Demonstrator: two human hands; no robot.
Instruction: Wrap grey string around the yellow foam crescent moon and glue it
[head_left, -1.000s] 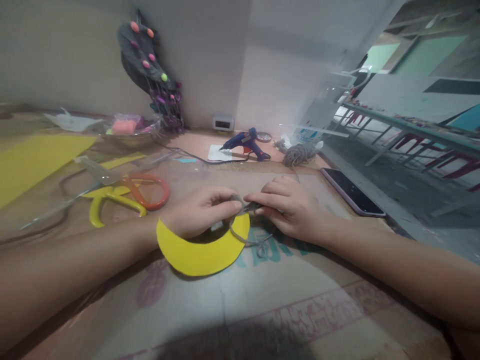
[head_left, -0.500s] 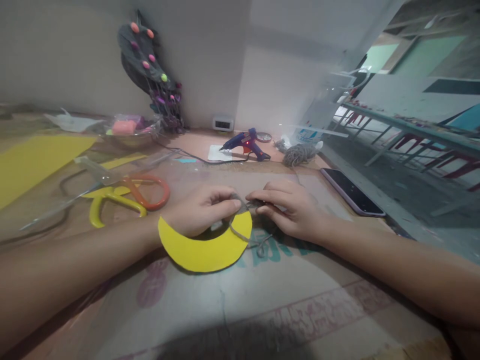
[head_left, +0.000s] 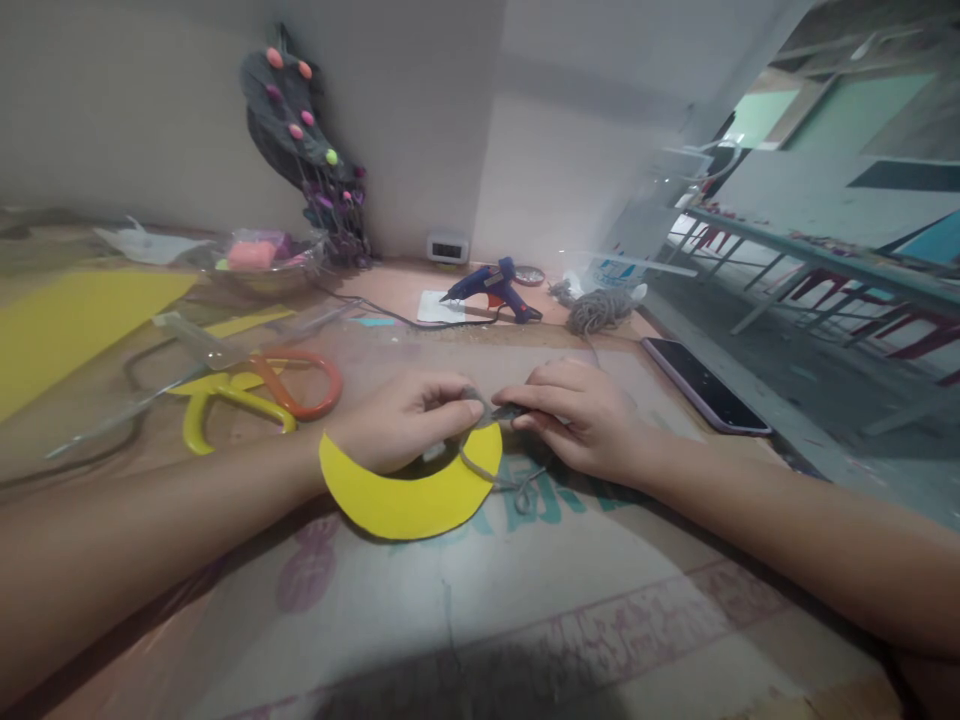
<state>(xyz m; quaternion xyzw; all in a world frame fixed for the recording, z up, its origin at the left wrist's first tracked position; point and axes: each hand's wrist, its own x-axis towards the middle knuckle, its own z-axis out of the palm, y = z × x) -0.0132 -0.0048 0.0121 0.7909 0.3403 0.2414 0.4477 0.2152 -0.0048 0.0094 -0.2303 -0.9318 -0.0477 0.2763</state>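
Note:
A yellow paper crescent hangs just above the cardboard-covered table, its right tip wrapped with grey yarn. My left hand pinches that wrapped tip between thumb and fingers. Close by on the right, my right hand is closed on a dark grey bit of the yarn, gripped between thumb and forefinger. A loose loop of yarn dangles below the right fingers, beside the crescent. The fingers partly hide the wrapped tip.
Orange-and-yellow scissors and yellow sheets lie left. Behind the hands are a blue glue gun, a small clock and a grey yarn bundle. A phone lies right. A decorated grey crescent leans on the wall.
The crescent has risen very slightly. My right fingertips have shifted a little on the yarn; the hands otherwise stay in place. The glue gun's red light no longer shows.

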